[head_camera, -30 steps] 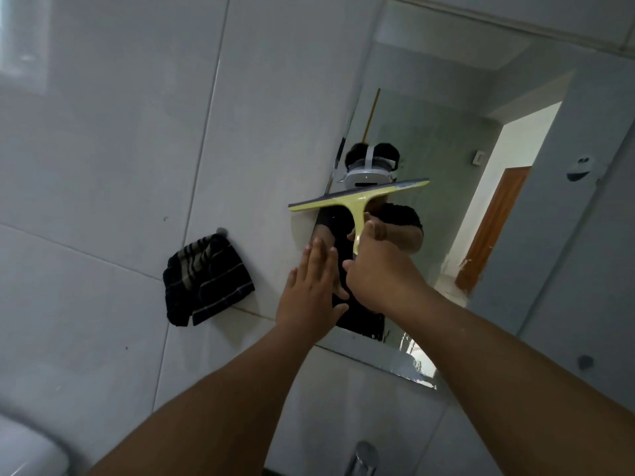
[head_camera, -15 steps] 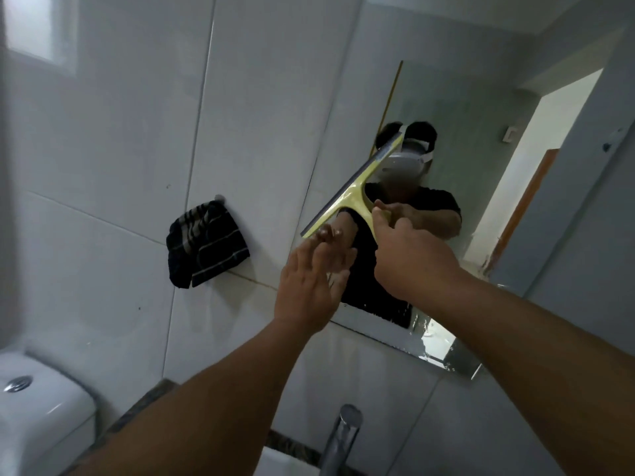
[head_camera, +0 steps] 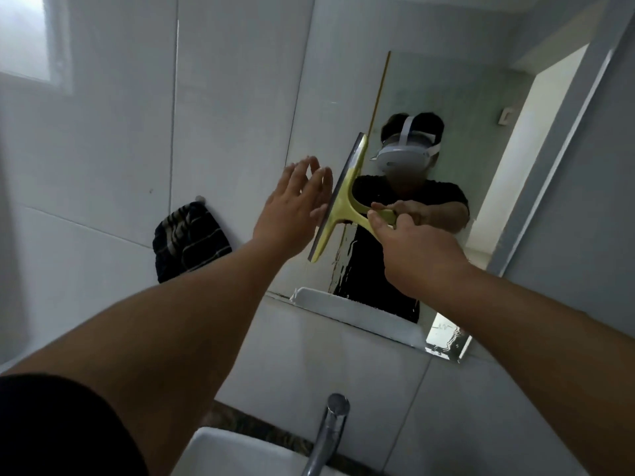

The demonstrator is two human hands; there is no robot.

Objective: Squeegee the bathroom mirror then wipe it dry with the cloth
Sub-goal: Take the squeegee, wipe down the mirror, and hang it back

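Note:
A yellow squeegee (head_camera: 338, 204) stands with its blade nearly vertical near the left edge of the wall mirror (head_camera: 457, 108). My right hand (head_camera: 417, 249) grips its handle. My left hand (head_camera: 293, 207) is held up flat, fingers spread, just left of the blade, empty. Water streaks show on the glass below the squeegee. A dark striped cloth (head_camera: 189, 240) hangs from a hook on the tiled wall, left of the mirror.
A chrome tap (head_camera: 328, 434) and the white basin (head_camera: 233, 455) lie below the mirror. White tiles cover the wall, with a window at the upper left. The mirror reflects a person and an open doorway.
The squeegee has turned from nearly level to nearly upright. My left hand has risen and drawn away to the left. The view has tilted down, showing the basin.

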